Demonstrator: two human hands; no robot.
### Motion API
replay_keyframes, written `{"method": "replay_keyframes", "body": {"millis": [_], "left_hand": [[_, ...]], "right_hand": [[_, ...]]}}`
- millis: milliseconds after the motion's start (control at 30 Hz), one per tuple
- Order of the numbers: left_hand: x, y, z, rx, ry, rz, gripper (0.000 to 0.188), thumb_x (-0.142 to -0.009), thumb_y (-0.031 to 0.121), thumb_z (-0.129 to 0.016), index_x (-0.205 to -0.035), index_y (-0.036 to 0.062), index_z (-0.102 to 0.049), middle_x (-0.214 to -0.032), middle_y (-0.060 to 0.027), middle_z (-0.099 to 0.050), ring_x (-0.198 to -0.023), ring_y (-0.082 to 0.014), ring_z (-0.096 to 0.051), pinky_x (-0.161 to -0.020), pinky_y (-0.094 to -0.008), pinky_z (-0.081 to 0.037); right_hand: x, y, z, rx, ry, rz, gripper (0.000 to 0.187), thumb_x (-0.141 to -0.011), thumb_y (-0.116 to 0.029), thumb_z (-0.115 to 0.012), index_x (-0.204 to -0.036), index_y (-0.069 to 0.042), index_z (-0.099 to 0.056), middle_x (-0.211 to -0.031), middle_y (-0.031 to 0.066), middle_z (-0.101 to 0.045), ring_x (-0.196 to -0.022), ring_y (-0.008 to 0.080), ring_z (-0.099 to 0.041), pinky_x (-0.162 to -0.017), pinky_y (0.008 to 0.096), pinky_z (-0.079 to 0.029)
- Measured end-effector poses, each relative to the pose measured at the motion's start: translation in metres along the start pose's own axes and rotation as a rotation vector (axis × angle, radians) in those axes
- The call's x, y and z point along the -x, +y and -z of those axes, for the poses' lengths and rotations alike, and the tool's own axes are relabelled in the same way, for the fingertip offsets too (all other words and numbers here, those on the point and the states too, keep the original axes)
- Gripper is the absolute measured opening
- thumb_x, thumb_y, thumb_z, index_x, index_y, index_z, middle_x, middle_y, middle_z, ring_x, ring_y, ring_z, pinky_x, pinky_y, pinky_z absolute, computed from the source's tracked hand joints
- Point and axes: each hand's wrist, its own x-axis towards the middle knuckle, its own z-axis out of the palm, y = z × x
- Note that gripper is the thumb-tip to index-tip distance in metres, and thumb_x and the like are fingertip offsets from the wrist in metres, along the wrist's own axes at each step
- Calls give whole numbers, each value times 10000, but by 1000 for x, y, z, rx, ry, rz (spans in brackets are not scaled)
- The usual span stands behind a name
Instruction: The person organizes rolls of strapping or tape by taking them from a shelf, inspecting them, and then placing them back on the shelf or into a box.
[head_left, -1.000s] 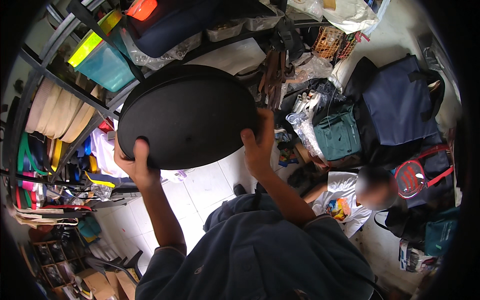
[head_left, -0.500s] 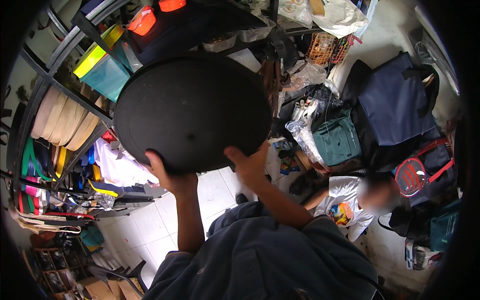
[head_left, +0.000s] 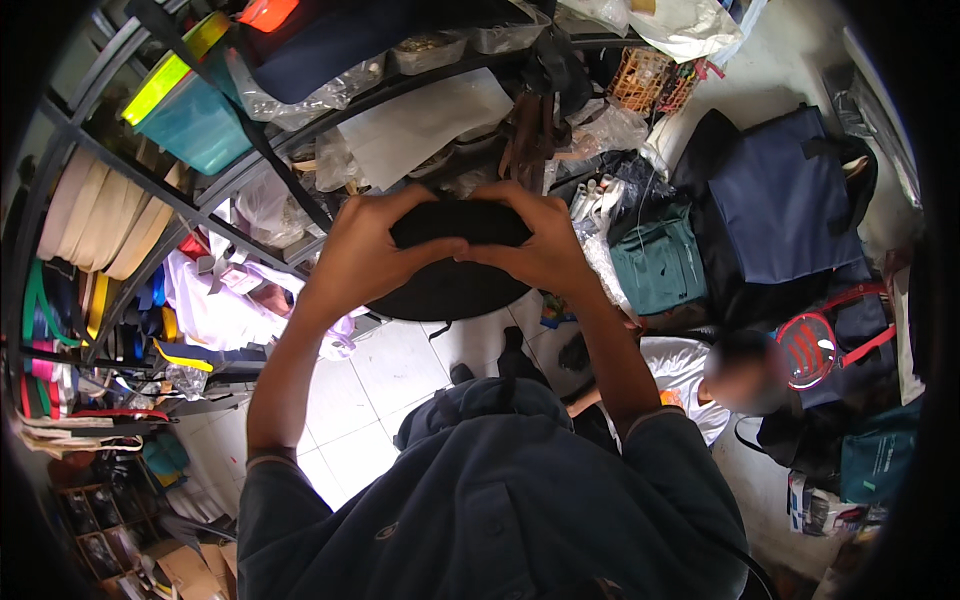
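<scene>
A wide black roll, seemingly of webbing (head_left: pixel 455 290), is held up in front of my chest, tilted so its face is foreshortened. A short loose end hangs below it. My left hand (head_left: pixel 375 245) wraps its left side, and my right hand (head_left: pixel 535 235) wraps the right side. Both thumbs lie across the roll and nearly meet at its middle, with the fingers curled over the far edge.
A metal shelf (head_left: pixel 150 185) on the left holds beige webbing rolls (head_left: pixel 95 215) and a teal bin (head_left: pixel 195 120). A seated person (head_left: pixel 690 375) in a white shirt is close at my right. Navy (head_left: pixel 785 200) and green bags (head_left: pixel 655 260) lie beyond.
The black roll has tipped from facing me broadly to a foreshortened view. My hands have moved from its near edge up around its sides, thumbs now together.
</scene>
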Motion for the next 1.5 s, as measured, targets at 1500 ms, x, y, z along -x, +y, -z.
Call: {"method": "replay_keyframes", "body": {"millis": [1500], "left_hand": [[30, -88, -40, 454, 735, 326, 300, -886, 229, -638, -974, -57, -641, -814, -45, -629, -752, -94, -541, -680, -231, -429]], "right_hand": [[20, 51, -55, -263, 582, -318, 300, -747, -123, -745, -971, 4, -591, -800, 80, -660, -734, 134, -625, -687, 257, -486]]}}
